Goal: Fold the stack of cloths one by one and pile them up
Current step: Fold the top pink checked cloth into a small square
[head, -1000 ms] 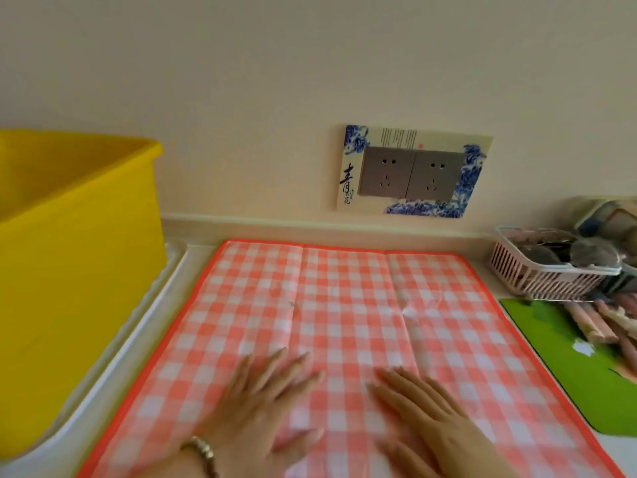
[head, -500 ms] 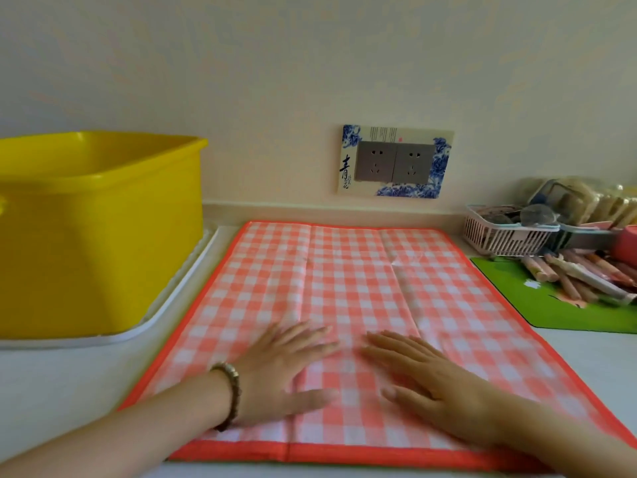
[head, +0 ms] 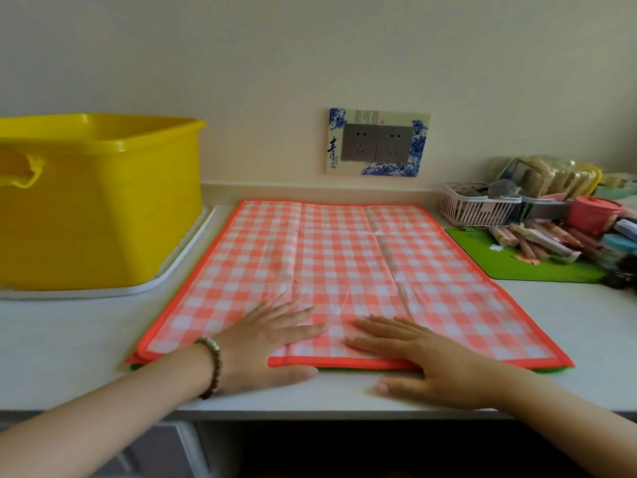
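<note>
Head view: the checked cloth (head: 344, 263) lies spread open on the bench (head: 69, 339), just right of the yellow tub (head: 103, 201), its left hem running close beside the white tray (head: 179, 267) that the tub stands on. Right of the tub and nearer the person than it, the left hand (head: 269, 350) and the right hand (head: 424, 363) rest palm-down side by side across the cloth's near hem. Each grip is fully open and has hold of nothing: the fingers lie straight on the fabric and the thumbs on bare bench. That flat pressure looks meant to smooth the creases and pin the sheet square before a first fold, which has not yet been made. A thin green edge (head: 551, 370) peeks from under the near hem, probably another cloth of the stack; holding the hem down would also keep the layers from sliding. Lifting only the top sheet will likely need a careful pinch at the hem.
</note>
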